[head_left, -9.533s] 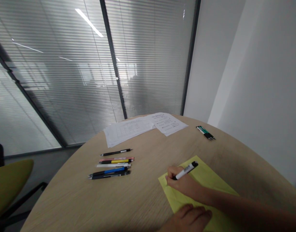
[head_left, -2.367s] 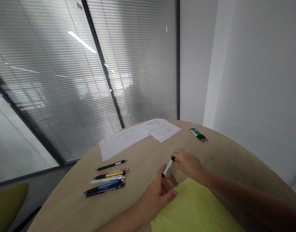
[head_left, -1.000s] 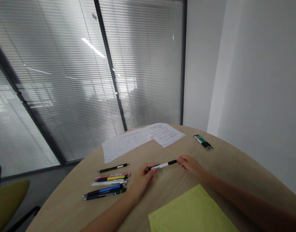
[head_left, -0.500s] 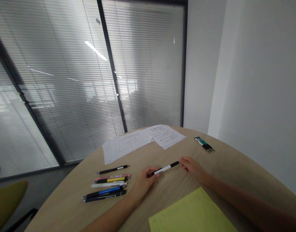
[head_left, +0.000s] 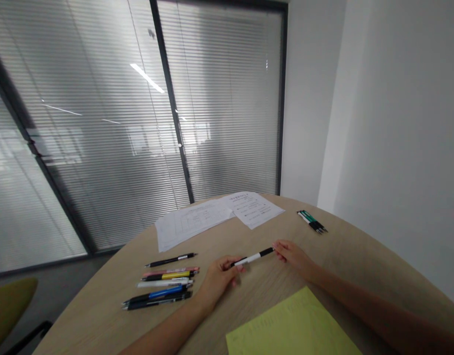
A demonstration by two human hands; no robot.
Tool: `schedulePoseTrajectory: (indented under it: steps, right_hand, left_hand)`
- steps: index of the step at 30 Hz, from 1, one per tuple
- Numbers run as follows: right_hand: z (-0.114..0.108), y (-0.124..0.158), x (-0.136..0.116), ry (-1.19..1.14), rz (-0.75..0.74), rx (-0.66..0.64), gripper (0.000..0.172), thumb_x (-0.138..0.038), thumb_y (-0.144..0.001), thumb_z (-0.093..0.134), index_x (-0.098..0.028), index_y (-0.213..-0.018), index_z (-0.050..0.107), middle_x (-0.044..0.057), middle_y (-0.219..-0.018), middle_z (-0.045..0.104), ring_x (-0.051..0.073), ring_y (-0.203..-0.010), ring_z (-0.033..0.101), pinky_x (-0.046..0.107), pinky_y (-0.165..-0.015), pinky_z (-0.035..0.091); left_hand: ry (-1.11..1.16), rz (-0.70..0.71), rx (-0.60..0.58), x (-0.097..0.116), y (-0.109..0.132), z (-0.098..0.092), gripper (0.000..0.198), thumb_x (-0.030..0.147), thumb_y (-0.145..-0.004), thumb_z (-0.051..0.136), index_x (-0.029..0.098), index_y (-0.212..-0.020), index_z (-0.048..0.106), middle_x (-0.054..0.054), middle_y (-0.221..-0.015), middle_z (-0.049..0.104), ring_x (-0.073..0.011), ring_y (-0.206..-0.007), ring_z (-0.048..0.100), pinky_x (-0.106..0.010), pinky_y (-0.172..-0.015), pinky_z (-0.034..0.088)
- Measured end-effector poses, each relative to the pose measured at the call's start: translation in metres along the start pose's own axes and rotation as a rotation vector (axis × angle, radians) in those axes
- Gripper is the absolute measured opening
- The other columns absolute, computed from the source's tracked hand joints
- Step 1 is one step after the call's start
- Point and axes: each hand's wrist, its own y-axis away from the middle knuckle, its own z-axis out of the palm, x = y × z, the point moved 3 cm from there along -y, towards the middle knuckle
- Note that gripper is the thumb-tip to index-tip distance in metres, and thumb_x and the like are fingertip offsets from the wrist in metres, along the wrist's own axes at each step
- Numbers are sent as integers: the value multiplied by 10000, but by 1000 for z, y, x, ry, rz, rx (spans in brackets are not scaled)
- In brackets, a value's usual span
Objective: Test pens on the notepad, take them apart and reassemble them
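A white pen with black ends (head_left: 253, 258) is held between my two hands, slanting up to the right above the table. Its left end sits in the closed fingers of my left hand (head_left: 220, 276). My right hand (head_left: 290, 255) pinches the tip of the other end. Left of my left hand lies a row of pens: a black pen (head_left: 171, 260), a pink pen (head_left: 171, 271), a yellow and black pen (head_left: 170, 276), a white pen (head_left: 164, 283), a blue pen (head_left: 158, 293) and a dark pen (head_left: 158, 301).
Printed sheets (head_left: 193, 223) lie at the table's far side. Several green, white and black pens (head_left: 312, 222) rest together at the right. Yellow paper (head_left: 291, 328) lies at the near edge of the round wooden table (head_left: 345, 276). A yellow-green chair (head_left: 12, 310) stands at the left.
Both hands keep hold of the pen in nearly the same position. The left fingers have shifted slightly on its left end. The view has moved a little.
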Motion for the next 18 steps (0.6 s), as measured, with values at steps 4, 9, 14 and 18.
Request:
schedulePoseTrajectory:
  steps: [4, 9, 14, 18]
  right_hand:
    - [0, 0, -1, 15, 8, -14, 372, -498, -747, 402, -176, -577, 482, -33, -503, 459, 96, -475, 424, 214, -471, 324]
    - [0, 3, -6, 16, 11, -5, 353, -484, -741, 403, -177, -590, 491, -26, -525, 473, 107, -496, 436, 227, -497, 328]
    - [1, 3, -6, 33, 11, -26, 339, -464, -746, 403, -175, -596, 495, -18, -533, 493, 108, -501, 443, 228, -501, 330]
    - [1, 3, -7, 57, 24, -28, 328, -437, -754, 395, -168, -600, 503, -15, -536, 493, 106, -504, 444, 226, -509, 333]
  left_hand:
    - [-29, 15, 41, 4, 2, -1, 342, 334, -619, 585, 118, -880, 633, 29, -583, 599, -65, -390, 392, -197, -440, 297]
    - [-25, 26, 51, 2, 1, -2, 344, 335, -622, 588, 109, -878, 633, 26, -576, 597, -59, -375, 377, -195, -433, 291]
    - [-31, 15, 50, -1, -1, -3, 366, 343, -622, 585, 126, -912, 636, 17, -653, 624, -39, -347, 332, -181, -390, 238]
    - [-50, 2, 60, -3, -3, -5, 405, 369, -604, 582, 124, -921, 642, 21, -644, 613, -31, -340, 310, -178, -373, 214]
